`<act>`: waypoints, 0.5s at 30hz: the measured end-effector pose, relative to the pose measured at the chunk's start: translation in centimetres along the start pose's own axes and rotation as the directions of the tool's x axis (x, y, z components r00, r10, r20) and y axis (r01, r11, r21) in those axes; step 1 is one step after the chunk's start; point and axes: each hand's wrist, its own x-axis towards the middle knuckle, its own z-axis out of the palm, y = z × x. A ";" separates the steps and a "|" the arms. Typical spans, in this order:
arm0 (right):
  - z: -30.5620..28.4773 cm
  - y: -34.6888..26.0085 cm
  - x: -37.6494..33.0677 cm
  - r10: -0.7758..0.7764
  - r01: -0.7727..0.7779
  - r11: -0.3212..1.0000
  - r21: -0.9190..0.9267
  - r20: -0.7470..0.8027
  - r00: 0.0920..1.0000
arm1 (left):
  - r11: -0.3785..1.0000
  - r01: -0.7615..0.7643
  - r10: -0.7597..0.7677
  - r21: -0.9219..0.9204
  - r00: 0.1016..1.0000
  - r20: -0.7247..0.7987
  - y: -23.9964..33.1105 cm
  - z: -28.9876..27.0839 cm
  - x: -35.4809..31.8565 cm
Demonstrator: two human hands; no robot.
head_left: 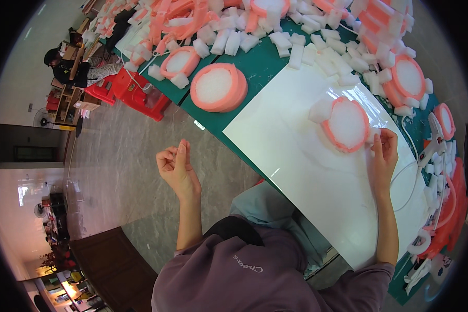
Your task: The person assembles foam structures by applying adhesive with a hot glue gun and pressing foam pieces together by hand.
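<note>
A pink foam ring [347,125] filled with a white foam disc lies on a white glossy slab [296,156], with a loose white foam block [320,110] touching its left side. My right hand [384,155] rests on the slab at the ring's right edge, its fingertips pinched against the pink rim. My left hand [178,167] is raised off the table, over the grey floor to the left. Its fingers are curled together and I see nothing in them.
The slab lies on a green table [255,65] heaped with white foam blocks [296,49] and more pink rings [218,87] [408,78]. A white cable [408,179] and a white tool [436,136] lie at the right. Red stools [140,93] stand on the floor; another person [62,65] sits far left.
</note>
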 end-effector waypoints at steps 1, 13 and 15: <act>0.0 0.0 0.0 -0.006 0.006 1.000 -0.003 -0.002 1.000 | 1.000 -0.008 0.008 0.016 1.000 -0.007 -0.2 -0.1 0.1; 0.3 0.3 0.1 -0.060 0.060 0.998 0.032 0.001 0.998 | 0.946 0.237 -0.206 -0.222 0.966 0.155 -6.0 -7.1 2.2; 0.1 0.2 0.1 -0.067 0.067 0.998 -0.001 -0.015 0.998 | 0.957 0.269 -0.262 -0.109 0.962 0.073 -7.1 -6.8 2.3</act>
